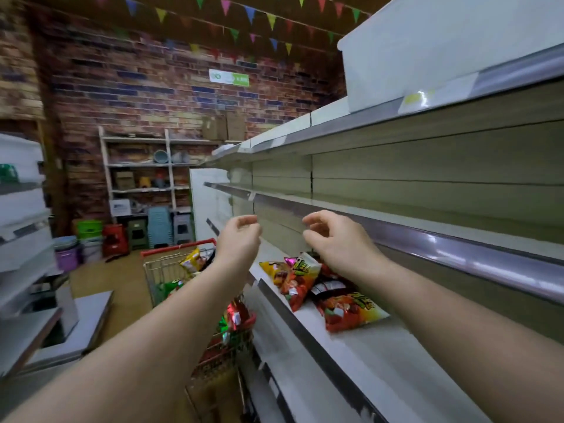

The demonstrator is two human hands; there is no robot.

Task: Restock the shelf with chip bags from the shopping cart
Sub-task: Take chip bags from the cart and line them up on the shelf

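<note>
A few chip bags already lie on the shelf, more wait in the shopping cart, and the left hand and right hand hover loosely curled, holding nothing.

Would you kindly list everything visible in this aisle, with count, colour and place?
chip bags on shelf: several, red, orange, yellow; lying flat on the lower shelf board.
chip bags in cart: several, yellow, green, red; piled inside.
shopping cart: one, wire with red rim; left of the shelf.
shelf: white boards, grey edges; right side.
stools and buckets: several, mixed colours; by the brick wall.
pennants: many, multicoloured; overhead.
left hand: loosely curled, holding nothing.
right hand: loosely curled, empty, above the shelf bags.
</note>
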